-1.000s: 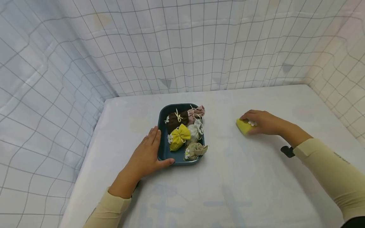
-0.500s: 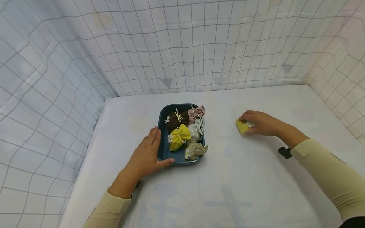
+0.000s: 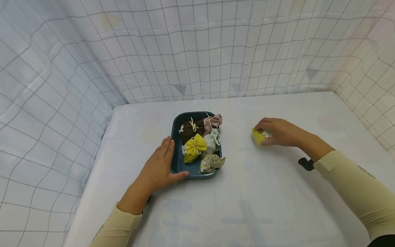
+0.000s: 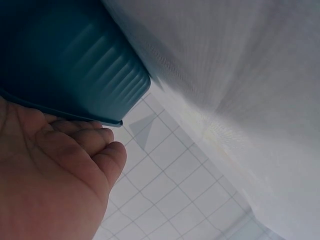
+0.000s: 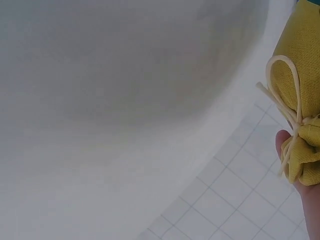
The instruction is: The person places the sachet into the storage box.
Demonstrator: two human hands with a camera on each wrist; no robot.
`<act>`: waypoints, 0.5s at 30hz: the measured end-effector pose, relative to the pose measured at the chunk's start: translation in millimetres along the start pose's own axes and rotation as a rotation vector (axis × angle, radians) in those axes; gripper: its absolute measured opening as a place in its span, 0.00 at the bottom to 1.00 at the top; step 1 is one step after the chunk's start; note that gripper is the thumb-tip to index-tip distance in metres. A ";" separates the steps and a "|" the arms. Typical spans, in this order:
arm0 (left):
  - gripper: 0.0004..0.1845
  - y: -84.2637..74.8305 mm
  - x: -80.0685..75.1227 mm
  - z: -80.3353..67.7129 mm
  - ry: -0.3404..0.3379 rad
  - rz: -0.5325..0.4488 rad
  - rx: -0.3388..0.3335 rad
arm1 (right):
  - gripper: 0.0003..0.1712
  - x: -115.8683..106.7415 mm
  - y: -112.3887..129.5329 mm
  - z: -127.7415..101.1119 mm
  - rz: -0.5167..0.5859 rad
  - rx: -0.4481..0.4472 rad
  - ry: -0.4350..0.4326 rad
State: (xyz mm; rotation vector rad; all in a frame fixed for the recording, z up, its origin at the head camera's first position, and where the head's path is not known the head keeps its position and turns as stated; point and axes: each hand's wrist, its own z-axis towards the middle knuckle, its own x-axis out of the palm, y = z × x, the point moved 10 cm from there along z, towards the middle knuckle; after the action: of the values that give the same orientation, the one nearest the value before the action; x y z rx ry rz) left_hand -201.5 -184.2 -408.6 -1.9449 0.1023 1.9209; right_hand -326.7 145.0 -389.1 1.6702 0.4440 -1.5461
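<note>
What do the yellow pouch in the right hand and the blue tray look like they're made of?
Yellow pouch: coarse woven cloth, linen-like and matte; the right wrist view shows the weave and a pale cord bow. Blue tray: probably molded plastic, with a smooth, dull teal sheen, ribbed outer wall and thin rim. Right hand grips the pouch.

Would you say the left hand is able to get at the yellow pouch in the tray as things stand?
Probably yes: the left hand rests against the tray, and the yellow pouch lies uncovered just inside that wall.

yellow pouch [image 3: 258,136]: mostly hidden under fingers [image 3: 264,122] | right-wrist view: edge-cropped
</note>
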 end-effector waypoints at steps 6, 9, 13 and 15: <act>0.64 0.1 -1.2 0.9 -0.014 0.001 0.009 | 0.26 -14.9 19.5 7.6 -0.023 -0.059 -0.006; 0.64 0.1 -1.3 1.0 -0.017 -0.001 0.010 | 0.26 -20.5 28.1 11.1 -0.030 -0.081 -0.006; 0.64 0.3 -1.1 0.5 -0.018 -0.004 0.007 | 0.25 -26.1 40.9 15.6 -0.037 -0.132 -0.003; 0.64 0.4 -1.2 0.1 -0.021 -0.006 0.006 | 0.24 -28.5 47.6 18.1 -0.044 -0.160 0.001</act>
State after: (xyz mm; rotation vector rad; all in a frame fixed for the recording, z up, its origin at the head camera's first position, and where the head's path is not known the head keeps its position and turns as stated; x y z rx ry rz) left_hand -201.7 -184.8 -407.5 -1.9182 0.0959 1.9348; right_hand -310.0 109.4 -346.1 1.5472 0.5933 -1.5001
